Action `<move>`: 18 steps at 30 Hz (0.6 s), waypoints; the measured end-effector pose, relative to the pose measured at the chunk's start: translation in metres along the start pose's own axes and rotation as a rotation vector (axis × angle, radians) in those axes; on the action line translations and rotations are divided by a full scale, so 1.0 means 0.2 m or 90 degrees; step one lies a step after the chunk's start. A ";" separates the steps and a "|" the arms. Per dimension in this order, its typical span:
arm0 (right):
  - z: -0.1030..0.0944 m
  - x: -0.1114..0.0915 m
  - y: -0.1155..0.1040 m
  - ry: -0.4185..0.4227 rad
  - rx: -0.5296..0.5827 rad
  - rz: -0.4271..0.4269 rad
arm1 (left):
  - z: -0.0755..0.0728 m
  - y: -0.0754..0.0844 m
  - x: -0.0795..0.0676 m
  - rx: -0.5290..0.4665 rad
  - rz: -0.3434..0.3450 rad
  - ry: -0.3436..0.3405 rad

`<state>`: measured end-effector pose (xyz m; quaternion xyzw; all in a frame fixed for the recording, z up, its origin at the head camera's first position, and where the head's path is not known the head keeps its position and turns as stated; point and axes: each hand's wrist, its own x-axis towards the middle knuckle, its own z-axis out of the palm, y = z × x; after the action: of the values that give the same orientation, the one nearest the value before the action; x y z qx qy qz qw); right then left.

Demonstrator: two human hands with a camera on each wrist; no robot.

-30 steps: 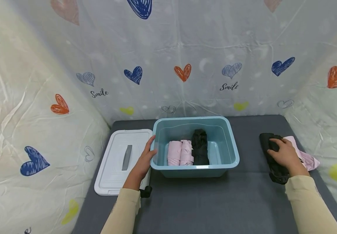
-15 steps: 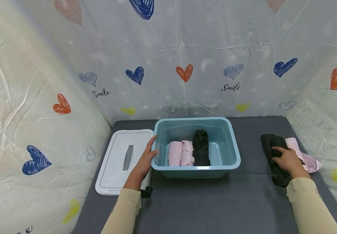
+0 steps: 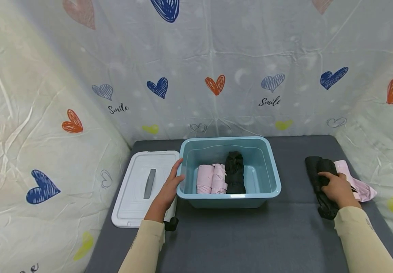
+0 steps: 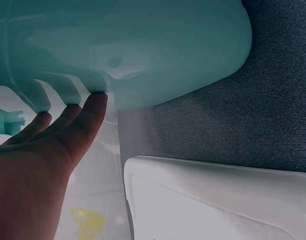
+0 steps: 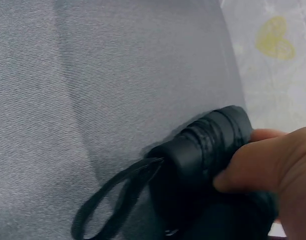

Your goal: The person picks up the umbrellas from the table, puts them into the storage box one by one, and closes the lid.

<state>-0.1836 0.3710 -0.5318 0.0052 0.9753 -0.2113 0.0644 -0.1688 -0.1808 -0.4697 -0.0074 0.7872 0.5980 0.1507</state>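
Observation:
My left hand [image 3: 166, 189] touches the left end of a pale blue plastic bin [image 3: 273, 182], thumb at the rim. In the left wrist view its extended fingertips press against the bin's outer wall [image 4: 118, 30]. Inside the bin, two rolled pink cloth bundles [image 3: 204, 180] lie beside a rolled black one [image 3: 235, 174]. At the right, my right hand [image 3: 339, 189] pinches a rolled black garment [image 3: 315, 176] between thumb and fingers. A loop of black strap [image 5: 115, 190] hangs from the roll in the right wrist view. Part of the roll is hidden by the hand.
A white lid [image 3: 131, 193] with a grey handle [image 3: 149, 184] lies left of the bin. Pink cloth [image 3: 363, 189] lies partly behind the right hand. Heart-printed curtains [image 3: 182, 113] border the grey table surface [image 3: 223, 239] at the back and sides.
My right hand has shifted slightly right and its fingers have drawn in on the black garment, whose rolled part shows more plainly. The left hand stays on the bin.

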 end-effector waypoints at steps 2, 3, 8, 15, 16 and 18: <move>0.01 -0.01 0.00 0.010 0.005 0.005 | 0.00 0.00 0.00 -0.002 0.000 0.000; 0.01 -0.01 0.00 0.016 0.006 0.007 | 0.00 0.00 0.00 -0.003 0.000 0.000; 0.03 -0.02 0.00 0.062 0.025 0.022 | 0.00 -0.01 0.00 -0.006 0.001 -0.001; 0.04 -0.05 -0.01 0.100 0.044 0.035 | 0.00 -0.01 0.00 -0.005 0.001 -0.005; 0.04 -0.05 -0.01 0.099 0.047 0.035 | -0.01 -0.01 0.00 -0.003 0.002 -0.006; 0.03 -0.06 -0.02 0.100 0.054 0.034 | -0.01 -0.01 0.01 -0.001 0.004 -0.005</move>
<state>-0.1706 0.3643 -0.5342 0.0507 0.9670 -0.2496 -0.0065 -0.1699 -0.1825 -0.4706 -0.0024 0.7859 0.5993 0.1521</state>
